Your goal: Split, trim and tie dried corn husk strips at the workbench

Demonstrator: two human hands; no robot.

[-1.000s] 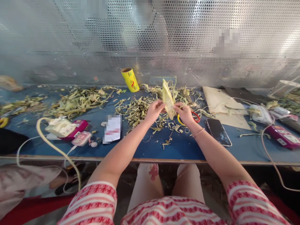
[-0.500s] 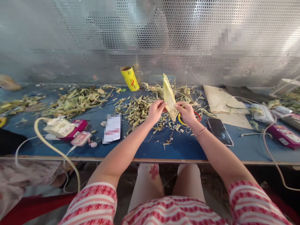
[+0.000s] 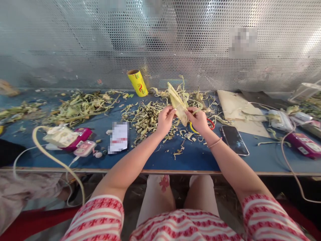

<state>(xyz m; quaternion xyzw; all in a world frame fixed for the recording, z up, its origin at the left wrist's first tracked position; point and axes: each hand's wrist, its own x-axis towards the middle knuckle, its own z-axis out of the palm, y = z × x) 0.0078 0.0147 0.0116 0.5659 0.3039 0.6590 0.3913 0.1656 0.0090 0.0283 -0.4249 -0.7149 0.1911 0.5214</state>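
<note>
A pale yellow-green husk-like leaf is held up over the blue table, its pointed tip leaning away to the left. My left hand pinches its left edge between thumb and fingers. On the other side my right hand pinches the lower right edge. Beneath and behind the hands lies a pile of dried, shredded plant pieces. Red and yellow rings, perhaps scissor handles, show beside my right hand, partly hidden by it.
A yellow tube stands by the perforated metal wall. Phones lie left and right of my arms. Brown paper, a leaf heap, magenta boxes and cables lie farther out. A person's leg shows at lower left.
The leaf has tipped left and looks more folded, its lower end slightly higher. Both hands still pinch it and have shifted only a little. The view has moved slightly.
</note>
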